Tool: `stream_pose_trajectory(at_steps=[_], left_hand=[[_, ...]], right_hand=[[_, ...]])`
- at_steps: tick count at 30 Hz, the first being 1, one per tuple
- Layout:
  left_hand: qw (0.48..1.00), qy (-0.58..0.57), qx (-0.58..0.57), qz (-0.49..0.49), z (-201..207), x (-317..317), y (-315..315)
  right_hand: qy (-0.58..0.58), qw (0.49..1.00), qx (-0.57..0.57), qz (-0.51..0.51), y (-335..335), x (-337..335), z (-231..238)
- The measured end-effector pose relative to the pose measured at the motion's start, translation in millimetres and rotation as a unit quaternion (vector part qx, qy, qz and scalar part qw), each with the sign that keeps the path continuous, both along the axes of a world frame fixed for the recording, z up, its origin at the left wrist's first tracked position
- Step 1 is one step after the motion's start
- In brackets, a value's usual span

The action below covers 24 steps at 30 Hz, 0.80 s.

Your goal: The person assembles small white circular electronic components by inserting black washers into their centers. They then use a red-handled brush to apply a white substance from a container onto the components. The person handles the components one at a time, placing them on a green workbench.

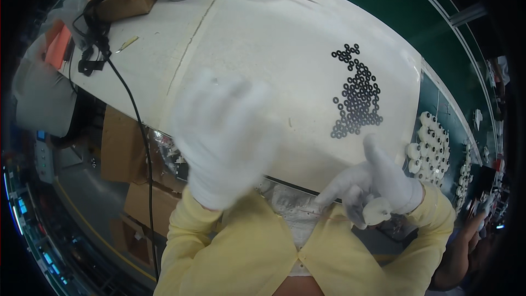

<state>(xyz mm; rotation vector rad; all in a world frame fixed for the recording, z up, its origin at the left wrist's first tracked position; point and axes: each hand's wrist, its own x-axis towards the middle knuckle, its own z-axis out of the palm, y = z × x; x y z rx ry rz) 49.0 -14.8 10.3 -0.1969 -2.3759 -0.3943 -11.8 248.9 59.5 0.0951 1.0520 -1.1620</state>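
2 white gloves, matte & thin-looking: L glove at 9 o'clock in view, too blurred to read its texture; R glove at approx 4 o'clock, sharper, w/ creases. Pale-yellow cardigan at 6 o'clock, plain, lt. knit look, long slvs: L sleeve at 7, R sleeve at 4, both wrinkled. Front edges meet nr 6 o'clock at sm. dots, prob. buttons. White top underneath, at 5–6 o'clock, lacy-looking texture.
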Motion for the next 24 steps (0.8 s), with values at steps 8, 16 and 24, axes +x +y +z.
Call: stream_pose_trajectory(at_steps=[8,16,24], left_hand=[[0.981,-0.159,-0.013,0.114,-17.6,-24.5,-44.0],[0.983,-0.155,-0.064,-0.071,-8.3,-21.6,-5.5],[0.993,-0.114,0.022,0.029,-29.0,-16.2,-31.1]], right_hand=[[0.294,0.952,0.051,0.064,71.0,20.2,21.0],[0.455,0.872,0.18,-0.021,65.4,9.2,9.3],[0.628,0.764,0.14,-0.051,54.8,-5.8,-19.4]])
